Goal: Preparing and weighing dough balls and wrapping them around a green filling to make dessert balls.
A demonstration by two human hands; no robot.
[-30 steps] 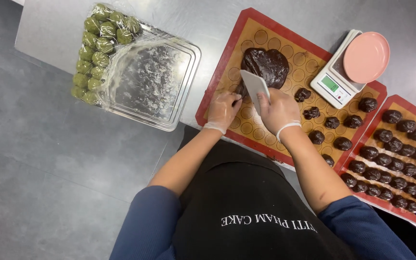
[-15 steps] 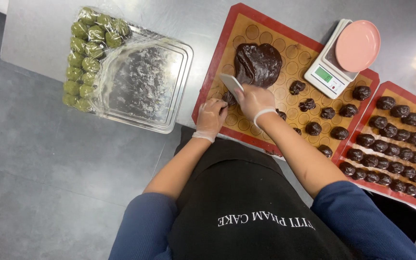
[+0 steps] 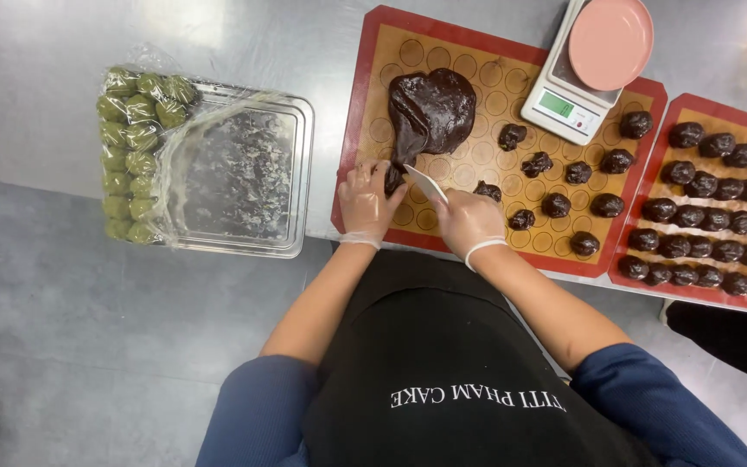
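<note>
Left hand: closed on end of dough.
Right hand: grips scraper beside dough.
Base: mat.

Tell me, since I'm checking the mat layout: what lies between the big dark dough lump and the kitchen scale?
In the head view, only bare mat with printed circles lies between the dough lump and the scale; the nearest small dough piece sits just below that stretch.

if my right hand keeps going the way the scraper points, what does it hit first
Likely the narrow tail of the dark dough mass: the right hand aims the white scraper up-left at it, close beside the left hand.
</note>
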